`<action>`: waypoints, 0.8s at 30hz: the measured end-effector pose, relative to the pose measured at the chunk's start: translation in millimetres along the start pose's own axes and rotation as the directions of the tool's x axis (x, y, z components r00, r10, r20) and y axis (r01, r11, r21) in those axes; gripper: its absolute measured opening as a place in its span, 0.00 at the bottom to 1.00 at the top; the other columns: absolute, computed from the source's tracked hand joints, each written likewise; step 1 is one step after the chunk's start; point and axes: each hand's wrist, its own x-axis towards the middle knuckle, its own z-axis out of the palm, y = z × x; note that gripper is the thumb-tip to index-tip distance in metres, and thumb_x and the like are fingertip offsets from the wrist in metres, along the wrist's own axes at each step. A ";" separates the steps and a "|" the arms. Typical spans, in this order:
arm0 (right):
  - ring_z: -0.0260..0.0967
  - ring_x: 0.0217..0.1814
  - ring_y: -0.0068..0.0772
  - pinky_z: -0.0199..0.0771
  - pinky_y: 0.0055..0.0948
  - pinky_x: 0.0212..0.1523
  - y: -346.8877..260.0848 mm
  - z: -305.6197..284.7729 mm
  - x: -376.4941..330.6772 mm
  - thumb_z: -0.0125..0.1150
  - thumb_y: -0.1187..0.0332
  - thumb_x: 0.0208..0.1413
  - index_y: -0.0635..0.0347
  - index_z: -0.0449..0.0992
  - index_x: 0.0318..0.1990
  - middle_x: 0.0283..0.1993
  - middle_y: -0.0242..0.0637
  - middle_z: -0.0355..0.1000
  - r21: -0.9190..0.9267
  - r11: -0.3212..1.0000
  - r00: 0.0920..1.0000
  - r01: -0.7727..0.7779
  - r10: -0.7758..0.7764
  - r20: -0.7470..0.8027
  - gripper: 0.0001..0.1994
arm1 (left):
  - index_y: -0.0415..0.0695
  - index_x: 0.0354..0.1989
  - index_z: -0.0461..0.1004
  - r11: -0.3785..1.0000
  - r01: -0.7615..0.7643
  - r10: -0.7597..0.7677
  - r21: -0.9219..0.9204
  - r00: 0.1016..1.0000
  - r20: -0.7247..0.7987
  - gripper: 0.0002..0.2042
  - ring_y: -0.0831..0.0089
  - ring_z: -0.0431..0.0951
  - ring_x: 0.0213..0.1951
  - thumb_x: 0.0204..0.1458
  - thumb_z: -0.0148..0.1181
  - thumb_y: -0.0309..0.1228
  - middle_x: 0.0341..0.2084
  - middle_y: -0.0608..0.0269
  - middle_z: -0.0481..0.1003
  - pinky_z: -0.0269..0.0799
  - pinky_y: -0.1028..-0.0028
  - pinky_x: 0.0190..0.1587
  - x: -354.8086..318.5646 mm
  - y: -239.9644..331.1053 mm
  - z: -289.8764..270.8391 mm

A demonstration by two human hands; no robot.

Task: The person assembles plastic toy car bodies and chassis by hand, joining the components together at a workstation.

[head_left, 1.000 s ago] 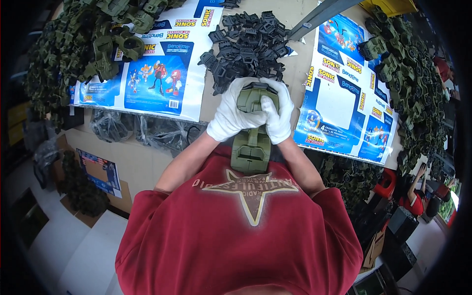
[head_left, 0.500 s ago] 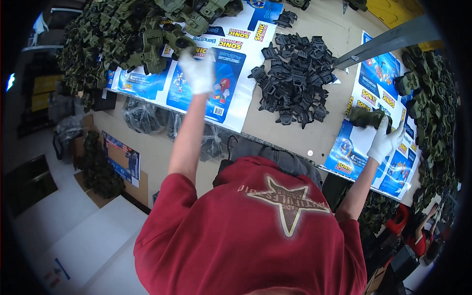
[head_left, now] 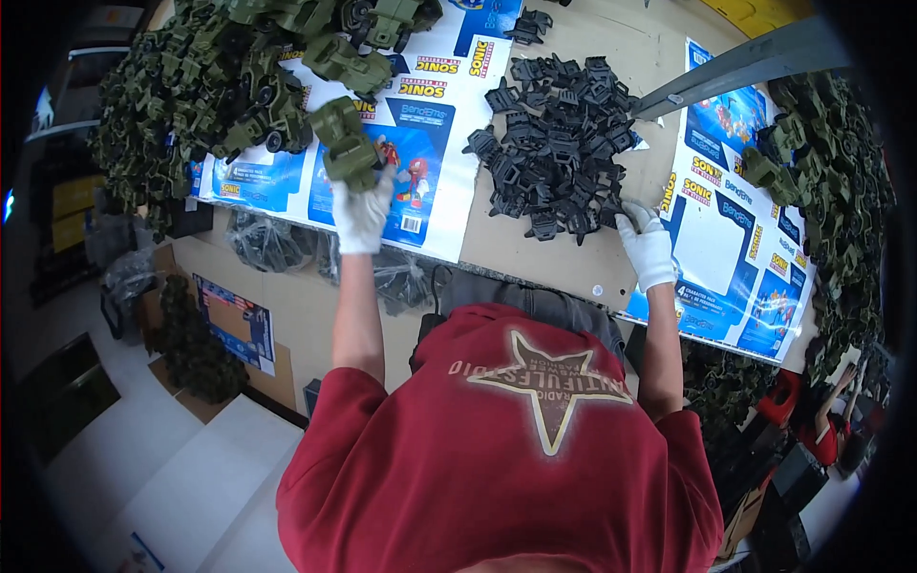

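Note:
My left hand [head_left: 361, 218], in a white glove, grips a green toy truck [head_left: 346, 143] by its near end, above the blue-and-white printed sheet on the left. At the near right edge of a heap of black plastic parts [head_left: 559, 143], the gloved fingers of my right hand [head_left: 647, 250] close on a black part [head_left: 607, 202]. The fingertips partly hide that part. More green toy trucks [head_left: 244, 91] lie heaped beyond and left of my left hand.
Another printed sheet [head_left: 705, 239] lies to the right, beside a long pile of green toy vehicles [head_left: 845, 191]. A grey metal bar [head_left: 735, 72] slants over the table's right side. Plastic bags [head_left: 272, 234] hang under the front edge. Another person [head_left: 823, 439] works at far right.
My left hand has drawn back from the heap with a green truck. My right hand has let go of a green vehicle on the right and moved left to the black parts.

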 end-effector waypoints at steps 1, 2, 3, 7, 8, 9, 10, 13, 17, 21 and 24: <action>0.75 0.51 0.50 0.75 0.35 0.52 -1.9 -1.6 -0.9 0.62 0.64 0.57 0.60 0.78 0.48 0.52 0.48 0.75 -0.003 1.000 1.000 -0.002 0.002 0.010 0.15 | 0.47 0.65 0.61 0.992 0.085 -0.088 -0.095 0.996 -0.034 0.29 0.53 0.76 0.53 0.58 0.60 0.45 0.55 0.55 0.72 0.82 0.64 0.47 -19.9 -8.9 -3.0; 0.75 0.51 0.49 0.75 0.36 0.51 -3.1 -2.4 -0.7 0.62 0.64 0.57 0.60 0.78 0.48 0.52 0.48 0.75 -0.023 0.999 1.000 0.026 -0.027 -0.010 0.15 | 0.46 0.65 0.61 0.965 0.259 -0.261 -0.048 0.964 -0.048 0.30 0.52 0.77 0.51 0.58 0.60 0.46 0.56 0.54 0.72 0.81 0.63 0.48 -33.6 -12.2 -17.9; 0.75 0.51 0.49 0.75 0.36 0.51 -2.9 -1.4 1.1 0.61 0.63 0.57 0.61 0.78 0.49 0.52 0.48 0.75 -0.041 0.997 0.998 0.058 -0.059 -0.030 0.15 | 0.45 0.66 0.61 0.906 0.423 -0.422 -0.004 0.904 -0.069 0.31 0.52 0.78 0.50 0.58 0.59 0.47 0.56 0.53 0.71 0.81 0.62 0.49 -46.4 -15.1 -37.1; 0.74 0.51 0.49 0.75 0.37 0.51 9.7 0.1 6.9 0.61 0.63 0.57 0.60 0.79 0.48 0.51 0.48 0.75 0.038 0.999 0.999 -0.029 0.030 -0.025 0.15 | 0.40 0.65 0.62 0.594 0.628 -0.307 0.502 0.754 -0.580 0.26 0.54 0.79 0.48 0.62 0.54 0.41 0.53 0.50 0.75 0.78 0.60 0.49 -63.2 5.3 -19.3; 0.74 0.51 0.50 0.75 0.38 0.51 10.4 -2.8 8.3 0.61 0.63 0.57 0.59 0.79 0.49 0.50 0.48 0.76 0.001 0.999 0.998 0.033 -0.033 -0.056 0.15 | 0.38 0.64 0.62 0.359 0.559 -0.018 0.747 0.804 -0.594 0.25 0.56 0.78 0.49 0.63 0.52 0.39 0.52 0.50 0.76 0.75 0.63 0.51 -60.4 9.3 -28.5; 0.74 0.51 0.50 0.75 0.38 0.51 11.0 -6.0 9.7 0.61 0.63 0.57 0.59 0.79 0.49 0.50 0.48 0.76 -0.038 0.995 0.992 0.092 -0.095 -0.086 0.15 | 0.36 0.64 0.63 0.043 0.490 0.251 0.871 0.838 -0.484 0.24 0.58 0.78 0.50 0.63 0.51 0.37 0.51 0.49 0.76 0.73 0.65 0.52 -52.0 14.3 -38.7; 0.74 0.50 0.51 0.74 0.39 0.51 11.1 -7.0 11.1 0.62 0.64 0.56 0.59 0.79 0.49 0.48 0.49 0.76 -0.034 0.995 0.990 0.096 -0.099 -0.098 0.15 | 0.35 0.64 0.62 -0.070 0.380 0.418 0.922 0.851 -0.319 0.25 0.60 0.77 0.51 0.63 0.52 0.37 0.51 0.49 0.76 0.70 0.67 0.54 -41.2 20.1 -44.0; 0.75 0.49 0.51 0.75 0.38 0.50 5.6 -9.8 16.0 0.63 0.64 0.55 0.60 0.79 0.48 0.48 0.51 0.76 0.031 0.999 0.998 -0.029 0.031 -0.047 0.15 | 0.35 0.67 0.58 0.229 0.086 0.402 0.970 0.899 -0.175 0.35 0.62 0.75 0.53 0.57 0.61 0.44 0.55 0.47 0.73 0.66 0.70 0.57 -5.7 25.6 28.4; 0.76 0.48 0.50 0.76 0.37 0.49 -12.1 -16.3 24.0 0.69 0.59 0.48 0.60 0.79 0.48 0.47 0.51 0.76 0.052 0.984 0.972 -0.168 0.157 0.177 0.21 | 0.35 0.57 0.65 -0.002 0.302 0.132 0.953 0.945 -0.299 0.36 0.69 0.79 0.45 0.43 0.76 0.38 0.45 0.55 0.77 0.74 0.71 0.46 30.6 18.5 83.0; 0.75 0.49 0.52 0.75 0.38 0.51 -29.4 -10.5 7.7 0.72 0.53 0.43 0.59 0.76 0.53 0.48 0.51 0.75 -0.227 0.965 0.967 -0.131 0.175 0.184 0.30 | 0.41 0.55 0.69 0.394 0.335 -0.166 0.856 0.942 -0.293 0.28 0.74 0.80 0.39 0.44 0.74 0.24 0.42 0.63 0.79 0.80 0.72 0.40 31.5 -1.7 68.3; 0.75 0.50 0.52 0.75 0.39 0.51 -16.5 -6.3 4.8 0.71 0.54 0.43 0.57 0.73 0.56 0.50 0.51 0.74 -0.238 0.967 0.980 -0.088 0.127 0.154 0.32 | 0.39 0.61 0.61 0.229 0.232 -0.125 0.945 0.970 -0.208 0.38 0.74 0.78 0.44 0.41 0.76 0.26 0.45 0.61 0.77 0.76 0.72 0.47 21.6 -28.4 46.0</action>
